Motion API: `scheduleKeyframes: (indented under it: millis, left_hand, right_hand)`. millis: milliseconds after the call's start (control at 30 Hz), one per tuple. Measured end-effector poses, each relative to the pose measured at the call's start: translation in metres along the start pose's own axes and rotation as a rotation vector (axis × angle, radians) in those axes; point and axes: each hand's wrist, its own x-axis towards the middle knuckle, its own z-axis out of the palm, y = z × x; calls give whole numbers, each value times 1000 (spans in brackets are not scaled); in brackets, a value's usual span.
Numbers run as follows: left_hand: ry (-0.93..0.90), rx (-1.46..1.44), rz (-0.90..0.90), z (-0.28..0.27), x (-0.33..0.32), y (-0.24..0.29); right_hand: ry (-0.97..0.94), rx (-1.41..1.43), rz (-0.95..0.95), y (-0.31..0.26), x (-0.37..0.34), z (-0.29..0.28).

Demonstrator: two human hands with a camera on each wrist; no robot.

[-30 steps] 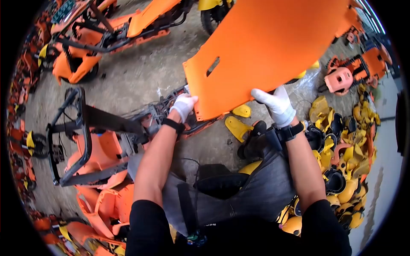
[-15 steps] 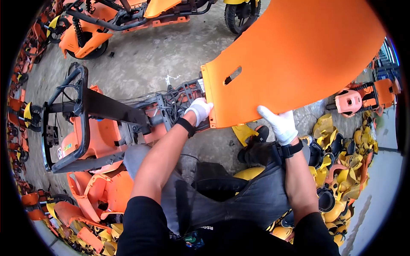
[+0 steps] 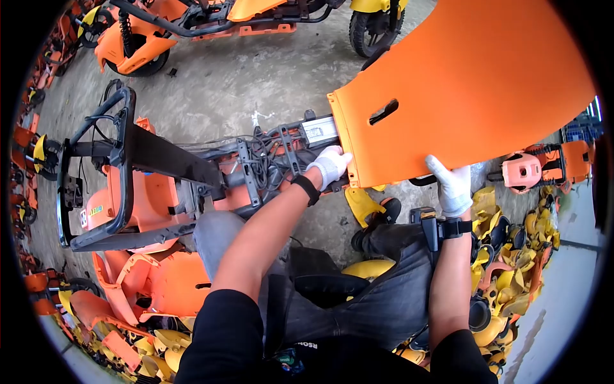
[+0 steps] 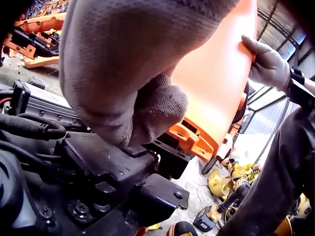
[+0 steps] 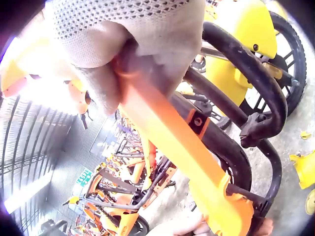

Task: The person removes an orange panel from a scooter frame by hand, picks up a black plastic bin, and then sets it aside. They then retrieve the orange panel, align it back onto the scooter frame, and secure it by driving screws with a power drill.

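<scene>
A large curved orange plastic panel (image 3: 460,96) with an oblong slot lies over the right part of a dark vehicle frame (image 3: 268,166). My gloved left hand (image 3: 331,166) pinches the panel's near left corner, fingers curled in the left wrist view, close over black brackets (image 4: 108,157). Farther right, my gloved right hand (image 3: 451,185) grips the near edge, thumb on top and fingers beneath. That same edge (image 5: 167,132) runs from my right hand's grip in the right wrist view. A silver box (image 3: 318,130) with cables beside it shows next to the panel's left end.
A steering column (image 3: 173,160) and black tube bars rise at the left. Orange body parts (image 3: 166,281) lie near my left leg. Yellow parts (image 3: 505,269) are heaped at right. A cordless drill (image 4: 209,216) is on the floor by a shoe. Another three-wheeler (image 3: 211,25) stands beyond.
The panel has shifted right along the frame with both hands, uncovering the silver box and more cables. My view has also shifted somewhat. Both hands keep their grip.
</scene>
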Motion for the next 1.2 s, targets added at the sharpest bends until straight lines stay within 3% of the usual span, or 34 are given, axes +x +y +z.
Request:
scheduleKeyframes:
  millis: [100, 167, 300, 500, 567, 733, 900, 933, 1033, 1100, 1200]
  left_hand:
    - [-5, 226, 183, 10, 23, -19]
    - [-60, 268, 179, 11, 10, -3]
    - [-32, 224, 257, 18, 34, -27]
    - [-48, 325, 210, 22, 28, -13]
    - [-56, 322, 120, 25, 27, -11]
    - [97, 464, 144, 33, 23, -6]
    - [94, 497, 94, 28, 8, 13]
    - [93, 494, 92, 28, 7, 14]
    - [54, 515, 101, 27, 9, 13]
    - [70, 658, 219, 28, 13, 12]
    - [130, 580, 126, 30, 19, 16]
  right_hand:
    - [46, -85, -12, -1, 3, -8]
    - [46, -83, 15, -5, 4, -10]
    - [117, -208, 8, -1, 6, -12]
    - [233, -167, -76, 0, 2, -8]
    - [249, -147, -70, 1, -2, -4]
    - [299, -166, -101, 0, -3, -1]
    - [424, -371, -40, -2, -7, -11]
    - [429, -529, -27, -10, -8, -12]
    - [472, -477, -67, 2, -7, -29]
    - [445, -358, -76, 5, -5, -32]
    - [386, -295, -72, 10, -3, -36]
